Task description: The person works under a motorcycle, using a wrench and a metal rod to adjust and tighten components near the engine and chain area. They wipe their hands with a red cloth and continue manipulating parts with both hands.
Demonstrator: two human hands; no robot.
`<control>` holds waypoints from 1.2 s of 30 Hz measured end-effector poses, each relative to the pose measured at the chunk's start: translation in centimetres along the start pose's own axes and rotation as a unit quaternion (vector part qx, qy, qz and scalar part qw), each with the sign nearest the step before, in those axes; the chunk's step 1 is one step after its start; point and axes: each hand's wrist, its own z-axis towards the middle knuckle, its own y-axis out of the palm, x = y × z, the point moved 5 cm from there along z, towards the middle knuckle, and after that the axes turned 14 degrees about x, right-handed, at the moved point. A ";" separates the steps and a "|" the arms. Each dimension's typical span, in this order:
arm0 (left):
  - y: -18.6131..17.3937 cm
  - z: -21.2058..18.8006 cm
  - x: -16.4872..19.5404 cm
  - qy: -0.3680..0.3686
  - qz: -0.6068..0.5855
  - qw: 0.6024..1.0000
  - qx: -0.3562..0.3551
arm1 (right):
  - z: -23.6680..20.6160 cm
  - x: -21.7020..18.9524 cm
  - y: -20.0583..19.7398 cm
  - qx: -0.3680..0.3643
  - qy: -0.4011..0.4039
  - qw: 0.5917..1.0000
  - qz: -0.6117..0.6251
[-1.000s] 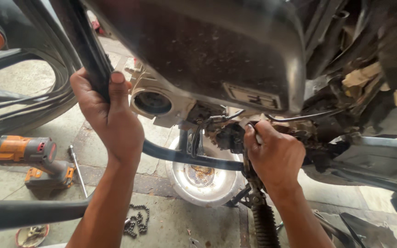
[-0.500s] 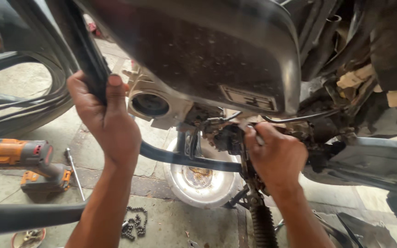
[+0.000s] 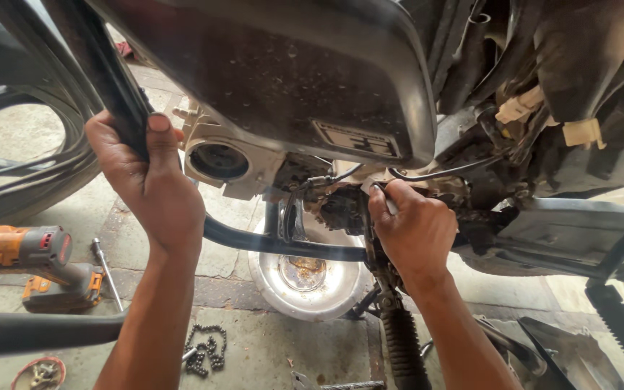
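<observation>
I look up under a motorcycle. My left hand (image 3: 152,184) grips a black frame tube (image 3: 102,68) that slants up to the left. My right hand (image 3: 412,227) is closed around a small metal tool or part at the greasy engine area (image 3: 341,206), just under the dark dusty tank (image 3: 305,79). What exactly the fingers hold is hidden. A black curved frame pipe (image 3: 276,244) runs between my two wrists.
A steel bowl (image 3: 305,278) with brown residue sits on the paved floor below. An orange cordless drill (image 3: 34,263) and a screwdriver (image 3: 106,271) lie at left, a loose chain (image 3: 207,348) near my forearm. A footpeg (image 3: 622,325) juts at right, a wheel (image 3: 16,166) at left.
The view has shifted slightly, so both hands sit a little lower and to the left in the frame. Their grips are unchanged.
</observation>
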 end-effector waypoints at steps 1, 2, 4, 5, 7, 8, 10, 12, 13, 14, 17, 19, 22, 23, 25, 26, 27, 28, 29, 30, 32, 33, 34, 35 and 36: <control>0.1 0.0 0.0 0.000 -0.001 1.000 -0.003 | -0.1 0.0 0.1 0.000 0.017 1.000 0.023; 0.1 0.0 0.0 0.001 -0.002 1.000 -0.003 | -0.1 -0.1 0.3 -0.001 0.031 0.998 0.047; 0.1 0.0 0.0 0.007 -0.003 1.000 -0.003 | -0.3 -0.1 1.2 -0.032 0.063 0.997 0.041; 0.0 0.0 0.0 0.010 -0.002 1.000 -0.004 | -0.5 -0.1 1.6 -0.050 0.079 0.995 0.039; 0.1 -0.1 -0.1 0.009 0.007 1.000 -0.009 | -0.5 -0.5 1.5 -0.030 0.047 0.997 0.046; 0.0 -0.2 -0.2 0.009 0.017 1.000 -0.006 | -0.5 -0.6 1.3 -0.021 0.027 0.998 0.051; 0.0 -0.3 -0.1 0.010 0.017 1.000 -0.002 | -0.5 -0.4 0.8 -0.008 0.010 1.000 0.022; 0.1 -0.3 0.0 0.019 0.003 1.000 0.001 | -0.5 0.1 0.3 -0.013 0.013 1.000 0.006; 0.2 -0.3 0.0 0.022 0.002 1.000 0.003 | -0.6 0.6 0.1 -0.030 0.028 0.999 -0.002; 0.1 -0.2 0.1 0.025 0.004 1.000 0.003 | -0.7 1.0 0.0 -0.048 0.045 0.998 -0.010; 0.0 -0.2 -0.1 0.006 0.002 1.000 0.003 | -1.0 0.7 -0.6 -0.017 0.015 1.000 0.016; 0.0 -0.1 -0.3 0.002 0.000 1.000 0.003 | -1.4 0.6 -0.2 -0.038 0.028 0.999 0.017; -0.1 -0.1 -0.3 0.015 0.002 1.000 0.000 | -1.5 0.3 0.2 -0.051 0.035 0.998 0.012; -0.1 -0.1 -0.3 0.014 0.001 1.000 0.001 | -1.5 0.2 0.2 -0.051 0.035 0.998 0.007; -0.1 -0.1 -0.3 0.014 -0.004 1.000 0.002 | -1.3 0.1 0.2 -0.066 0.036 0.997 -0.009; 0.0 -0.1 -0.3 0.015 -0.007 1.000 0.002 | -1.2 0.1 0.1 -0.073 0.037 0.996 -0.018; 0.0 -0.1 -0.3 0.015 -0.010 1.000 0.001 | -1.0 0.0 0.0 -0.072 0.036 0.997 -0.018; 0.0 -0.2 -0.3 0.014 -0.010 1.000 0.001 | -0.9 0.0 -0.1 -0.071 0.034 0.997 -0.019; 0.0 -0.1 -0.2 0.014 -0.009 1.000 0.000 | -0.8 -0.1 -0.1 -0.071 0.033 0.997 -0.019; 0.0 -0.2 -0.2 0.013 -0.008 1.000 -0.002 | -0.8 -0.1 -0.1 -0.072 0.038 0.996 -0.019; -0.1 -0.2 -0.2 0.019 0.002 1.000 -0.002 | -0.9 -0.2 0.3 -0.075 0.045 0.996 -0.018; -0.1 -0.2 -0.2 0.021 0.006 1.000 -0.002 | -1.0 -0.2 0.5 -0.072 0.043 0.996 -0.017; -0.1 -0.1 -0.2 0.022 0.005 1.000 -0.002 | -1.2 -0.2 0.7 -0.068 0.040 0.997 -0.015; -0.1 -0.1 -0.3 0.021 0.003 1.000 -0.003 | -1.3 -0.1 0.9 -0.064 0.039 0.997 -0.014; -0.1 -0.2 -0.3 0.020 0.003 1.000 -0.004 | -1.5 0.0 0.9 -0.062 0.042 0.997 -0.013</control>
